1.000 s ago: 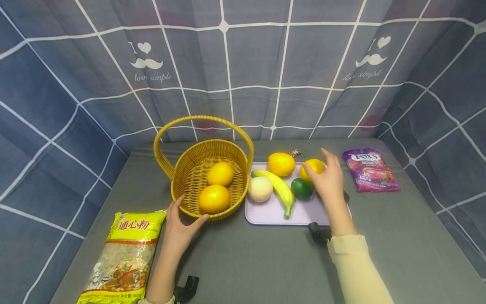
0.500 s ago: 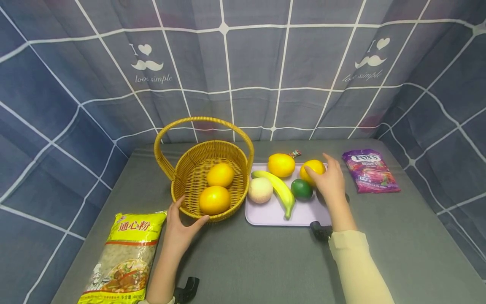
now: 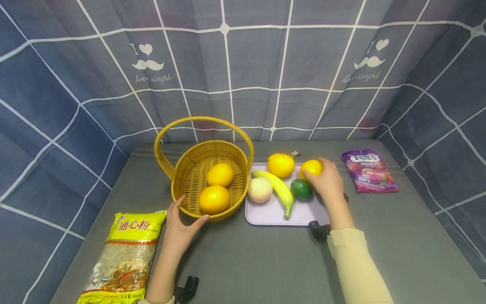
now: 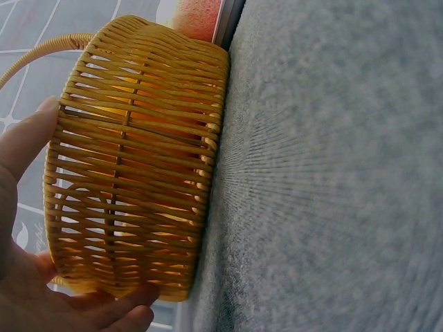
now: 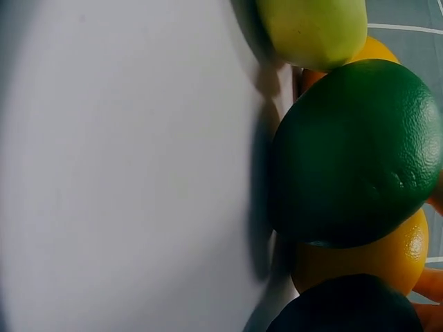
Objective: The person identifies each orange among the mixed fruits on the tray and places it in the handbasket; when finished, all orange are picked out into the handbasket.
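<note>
In the head view, a woven basket (image 3: 243,202) holds two yellow fruits (image 3: 214,199). My left hand (image 3: 180,230) grips its near left side, thumb at the front rim; the left wrist view shows the thumb (image 4: 31,138) at the rim and fingers around the woven wall (image 4: 138,159). On the lilac tray (image 3: 262,217), my right hand (image 3: 327,181) holds a round yellow fruit (image 3: 310,167) between thumb and fingers. A green fruit (image 3: 301,189) lies just in front, hiding part of the yellow fruit (image 5: 367,259) in the right wrist view. A dark round thing (image 5: 346,308) sits beside them, mostly hidden by my hand in the head view.
Also on the tray are a banana (image 3: 281,190), a pale peach-like fruit (image 3: 260,190) and a lemon (image 3: 281,165). A small wrapped candy (image 3: 294,153) lies behind. A purple candy bag (image 3: 370,171) is at right, a yellow pasta bag (image 3: 125,257) at left.
My right hand's thumb and fingers have closed in around the round yellow fruit, where before they stood wider apart beside it. My left hand stays on the basket.
</note>
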Tool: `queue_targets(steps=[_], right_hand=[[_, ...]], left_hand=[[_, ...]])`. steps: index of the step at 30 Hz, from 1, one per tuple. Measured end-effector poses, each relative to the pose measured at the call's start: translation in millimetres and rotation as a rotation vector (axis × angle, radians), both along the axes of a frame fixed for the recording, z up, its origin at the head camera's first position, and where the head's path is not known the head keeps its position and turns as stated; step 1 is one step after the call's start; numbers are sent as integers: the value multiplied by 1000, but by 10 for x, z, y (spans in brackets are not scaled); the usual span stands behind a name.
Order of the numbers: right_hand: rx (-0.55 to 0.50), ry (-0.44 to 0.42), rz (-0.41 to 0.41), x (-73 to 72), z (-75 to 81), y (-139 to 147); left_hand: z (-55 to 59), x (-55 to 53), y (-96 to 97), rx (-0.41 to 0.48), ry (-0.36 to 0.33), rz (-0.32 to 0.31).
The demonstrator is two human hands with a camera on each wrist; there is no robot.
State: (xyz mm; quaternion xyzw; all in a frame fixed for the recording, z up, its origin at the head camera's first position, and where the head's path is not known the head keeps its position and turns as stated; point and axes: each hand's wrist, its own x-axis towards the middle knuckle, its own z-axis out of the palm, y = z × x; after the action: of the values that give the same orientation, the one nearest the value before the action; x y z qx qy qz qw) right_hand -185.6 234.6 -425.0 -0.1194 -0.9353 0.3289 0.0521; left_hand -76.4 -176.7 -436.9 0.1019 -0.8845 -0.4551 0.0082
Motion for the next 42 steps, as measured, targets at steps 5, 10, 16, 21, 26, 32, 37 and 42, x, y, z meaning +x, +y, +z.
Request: queue_targets(steps=[5, 10, 16, 21, 26, 32, 37, 42], right_hand=[[30, -9, 17, -10, -15, -6], [54, -18, 27, -10, -10, -17], [80, -13, 37, -16, -1, -25], [74, -9, 22, -1, -3, -28], [78, 7, 11, 5, -15, -36], [50, 35, -12, 11, -28, -30], [20, 44, -32, 35, 2, -26], [10, 60, -42, 53, 66, -26]], left_hand=[[-1, -9, -2, 7, 6, -4], [4, -10, 0, 5, 14, -6], [15, -4, 0, 6, 19, -5], [28, -2, 2, 5, 15, -7], [34, 2, 1, 6, 12, -8], [28, 4, 3, 3, 5, -3], [21, -1, 2, 9, -1, -4], [26, 0, 3, 10, -2, -3]])
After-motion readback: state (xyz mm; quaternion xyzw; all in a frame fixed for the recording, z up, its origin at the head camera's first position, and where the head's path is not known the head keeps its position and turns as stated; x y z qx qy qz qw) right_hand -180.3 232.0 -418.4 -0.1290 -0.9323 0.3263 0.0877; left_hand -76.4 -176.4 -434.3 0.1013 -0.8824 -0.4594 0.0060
